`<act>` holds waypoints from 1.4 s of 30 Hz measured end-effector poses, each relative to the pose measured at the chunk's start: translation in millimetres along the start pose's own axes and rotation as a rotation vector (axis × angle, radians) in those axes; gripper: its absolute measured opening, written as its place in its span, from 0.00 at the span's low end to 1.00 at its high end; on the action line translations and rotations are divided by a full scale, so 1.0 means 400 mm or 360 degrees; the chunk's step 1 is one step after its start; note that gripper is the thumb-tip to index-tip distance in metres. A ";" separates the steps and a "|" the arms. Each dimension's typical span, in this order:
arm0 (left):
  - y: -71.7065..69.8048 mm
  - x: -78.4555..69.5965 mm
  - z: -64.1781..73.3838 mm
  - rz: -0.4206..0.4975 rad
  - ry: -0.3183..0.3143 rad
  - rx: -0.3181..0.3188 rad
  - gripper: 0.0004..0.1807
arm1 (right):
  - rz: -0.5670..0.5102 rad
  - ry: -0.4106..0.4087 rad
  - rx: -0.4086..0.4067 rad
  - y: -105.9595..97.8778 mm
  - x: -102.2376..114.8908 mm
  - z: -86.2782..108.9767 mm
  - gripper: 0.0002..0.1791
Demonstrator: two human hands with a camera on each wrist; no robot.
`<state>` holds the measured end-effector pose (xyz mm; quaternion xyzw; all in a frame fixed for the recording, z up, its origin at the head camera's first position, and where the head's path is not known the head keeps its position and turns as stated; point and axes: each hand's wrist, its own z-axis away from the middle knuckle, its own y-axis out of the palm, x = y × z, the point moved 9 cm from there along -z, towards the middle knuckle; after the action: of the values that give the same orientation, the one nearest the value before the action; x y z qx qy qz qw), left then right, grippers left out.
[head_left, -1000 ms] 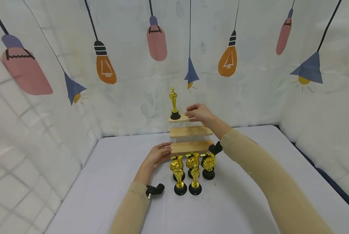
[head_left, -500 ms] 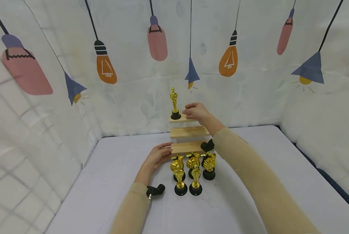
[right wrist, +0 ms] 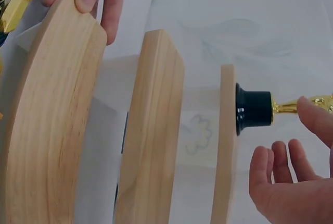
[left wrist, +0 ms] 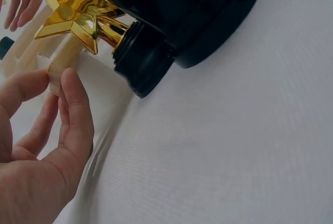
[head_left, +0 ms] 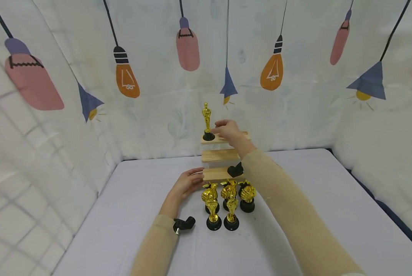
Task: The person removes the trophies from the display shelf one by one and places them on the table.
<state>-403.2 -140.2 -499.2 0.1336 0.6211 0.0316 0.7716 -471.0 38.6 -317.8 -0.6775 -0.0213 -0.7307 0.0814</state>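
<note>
A gold figure statuette (head_left: 206,117) with a black base stands upright at the left end of the top wooden shelf (head_left: 221,141). Beside it hovers my right hand (head_left: 228,131), fingers loosely bent and spread. In the right wrist view its thumb overlaps the gold figure; whether they touch I cannot tell. My left hand (head_left: 186,184) pinches the left end of the lowest wooden shelf (right wrist: 54,109) between thumb and fingers. Close to that hand, a gold star trophy (left wrist: 78,15) shows in the left wrist view.
In front of the stepped stand, several gold trophies (head_left: 248,193) with black bases stand on the white-covered table (head_left: 130,203). The middle shelf (head_left: 217,155) lies between the other two. A curtain printed with lamps (head_left: 157,115) hangs close behind the stand.
My right hand has moved left along the top shelf, closer to the statuette. My left hand stays at the lowest shelf's end, and the trophies have not moved.
</note>
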 end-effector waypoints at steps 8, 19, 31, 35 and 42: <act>-0.002 0.003 -0.004 0.0014 0.0003 -0.0005 0.26 | 0.0038 -0.0033 -0.0046 0.024 -0.013 -0.025 0.31; -0.002 0.003 -0.001 0.0013 0.0004 -0.0002 0.25 | 0.0183 -0.0049 -0.0142 0.045 -0.027 -0.037 0.29; 0.001 0.005 -0.003 -0.0005 0.0009 -0.0007 0.26 | 0.0241 -0.0026 -0.0203 0.043 -0.043 -0.051 0.24; 0.003 0.006 -0.003 -0.0010 0.0012 -0.0006 0.26 | 0.0252 -0.0021 -0.0209 0.041 -0.046 -0.049 0.24; 0.007 0.005 -0.003 -0.0010 0.0020 0.0002 0.26 | 0.0283 -0.0037 -0.0196 0.035 -0.044 -0.035 0.23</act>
<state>-403.5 -137.0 -500.9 0.1318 0.6265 0.0297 0.7676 -481.6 24.3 -337.5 -0.6889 0.0830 -0.7125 0.1038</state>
